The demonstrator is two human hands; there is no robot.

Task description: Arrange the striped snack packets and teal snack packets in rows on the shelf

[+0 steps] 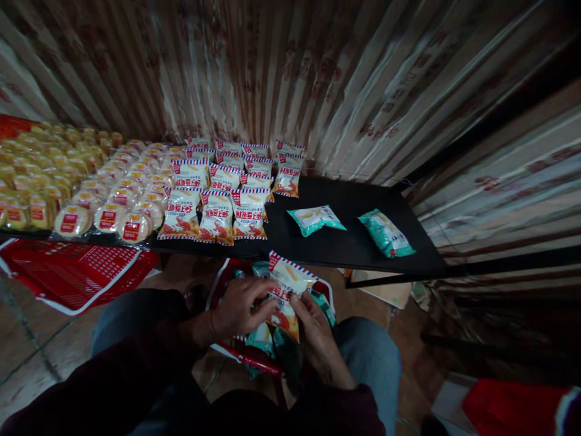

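Observation:
Between my hands is a white and orange snack bag point(290, 280) with a striped top edge, held over a red basket. My left hand point(242, 307) has its curled fingers on the bag's left side. My right hand point(315, 327) grips the right side, thumb across the front. Below them, the red basket point(265, 363) between my knees holds several teal snack bags point(261, 340); my hands and the held bag hide part of it. Rows of matching striped-edge snack bags point(216, 215) stand on the black shelf just beyond.
Two teal and white bags point(316, 219) point(385, 233) lie on the right of the black shelf point(318, 251). Round wrapped crackers point(109, 218) and yellow packets point(40, 209) fill its left. Another red basket point(86, 272) sits below left. A striped sheet point(254, 72) hangs behind.

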